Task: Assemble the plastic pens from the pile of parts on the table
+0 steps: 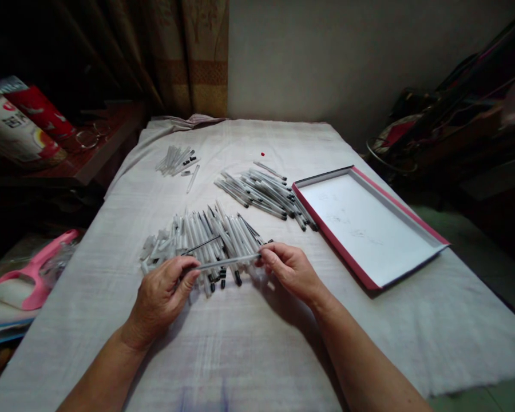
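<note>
Between my two hands a clear pen barrel (229, 263) is held level, above the front of a pile of pen parts. My left hand (165, 292) pinches its left end between thumb and fingers. At the other end, my right hand (289, 269) grips the dark tip; whether that is a cap or a plug I cannot tell. Under and behind the barrel lies the pile of clear barrels and dark refills (210, 226). Small black caps (238, 278) are scattered at its near side. Behind it, to the right, pens with dark ends (261, 191) lie heaped together.
A shallow red-edged box lid (373, 229) with a white inside lies on the right of the cloth-covered table (249, 366). A smaller group of clear tubes (174, 160) and a tiny red piece (262, 154) lie farther back. A pink-handled object (36, 274) is beyond the left edge.
</note>
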Available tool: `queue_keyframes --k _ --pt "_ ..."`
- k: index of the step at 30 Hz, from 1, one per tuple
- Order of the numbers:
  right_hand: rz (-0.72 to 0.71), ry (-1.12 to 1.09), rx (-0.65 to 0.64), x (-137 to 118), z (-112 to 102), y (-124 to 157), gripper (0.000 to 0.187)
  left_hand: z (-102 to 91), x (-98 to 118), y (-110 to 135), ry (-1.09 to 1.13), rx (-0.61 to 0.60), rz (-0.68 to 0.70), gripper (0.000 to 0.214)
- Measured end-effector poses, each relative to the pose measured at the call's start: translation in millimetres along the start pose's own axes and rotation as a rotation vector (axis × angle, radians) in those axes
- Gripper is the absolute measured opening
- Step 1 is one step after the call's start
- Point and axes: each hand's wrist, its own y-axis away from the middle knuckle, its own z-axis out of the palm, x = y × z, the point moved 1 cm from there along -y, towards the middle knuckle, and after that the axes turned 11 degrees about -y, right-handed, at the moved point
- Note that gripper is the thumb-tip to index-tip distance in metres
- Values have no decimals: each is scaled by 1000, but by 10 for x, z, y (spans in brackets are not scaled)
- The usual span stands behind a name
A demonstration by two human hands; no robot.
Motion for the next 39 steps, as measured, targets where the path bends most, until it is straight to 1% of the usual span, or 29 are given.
queue_keyframes --k 2,3,5,10,12,15,17,19,21,23,27,31,34,36,39 --pt "-13 35 -6 -10 -9 -1 23 6 -2 -2 5 -14 4 19" --pt "-38 39 -4 -17 -18 0 20 6 -1 -3 7 -21 7 18" --pt "-108 36 10 -29 -40 5 12 0 2 -8 10 -43 4 20" --pt "-268 115 10 -45 -74 30 9 -32 10 -15 23 -134 -34 30" --pt "-306 140 -1 -54 -77 39 8 -38 1 -9 14 -135 -20 32" --pt "-352 127 11 -67 -104 40 9 -33 -32 8 -27 -78 17 32" --pt "-349 124 57 -55 -148 21 9 -29 -64 19 -56 -33 17 34" --pt "-305 160 154 -13 -210 -13 11 -27 -91 23 -59 -20 -5 36" --pt "-251 250 258 51 -269 -53 14 -28 -106 22 -40 -31 -39 37" --pt "-211 373 303 116 -304 -84 14 -25 -109 19 -22 -53 -75 37" --pt "-142 575 242 191 -301 -92 11 -4 -105 27 -6 -95 -114 39" --pt "-113 641 152 169 -286 -61 15 10 -99 39 -16 -82 -53 34" --pt "-149 603 179 100 -282 -42 18 8 -83 38 -42 -54 14 28" --pt "-194 524 185 39 -253 -29 23 7 -63 34 -59 -33 61 25" --pt "-225 361 82 -41 -157 -7 30 4 -25 27 -74 -14 120 21"
